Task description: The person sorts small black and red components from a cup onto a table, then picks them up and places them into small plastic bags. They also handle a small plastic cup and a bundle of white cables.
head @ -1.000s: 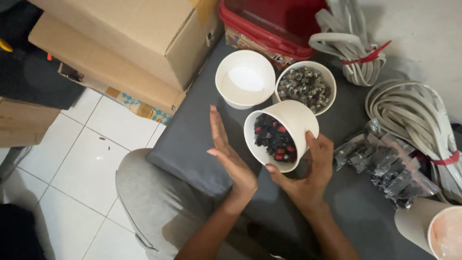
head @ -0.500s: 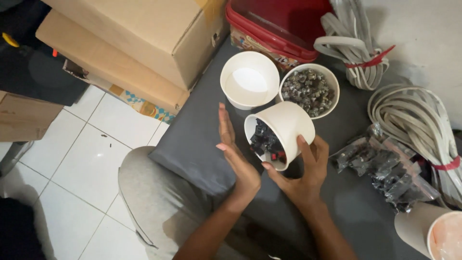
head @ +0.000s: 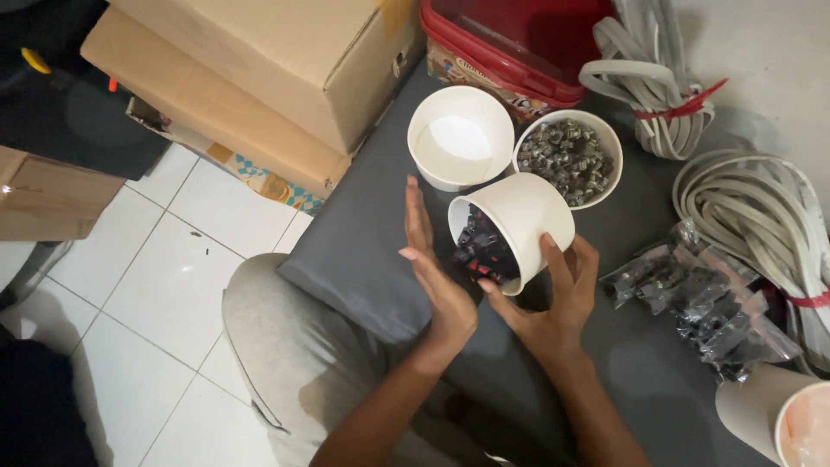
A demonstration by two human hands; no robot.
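Observation:
My right hand (head: 553,298) grips a white paper cup (head: 523,216) and tips its mouth to the left. Small black and red parts (head: 484,251) lie heaped at the cup's lower lip. My left hand (head: 432,268) stands flat and open right beside the cup's mouth, palm toward the parts, holding nothing. Both hands hover over a grey mat (head: 372,251). Just behind them stand an empty white cup (head: 460,138) and a white cup of small metal-grey parts (head: 567,157).
Cardboard boxes (head: 259,78) are stacked at the back left and a red plastic tub (head: 519,43) at the back. Coiled grey cables (head: 761,216) and clear bags of dark parts (head: 700,303) lie on the right. Another cup (head: 778,419) sits at the lower right. White floor tiles (head: 164,277) are on the left.
The right hand has tipped the cup further to the left, so the parts have slid to its lip. The left hand has stayed flat beside the mouth.

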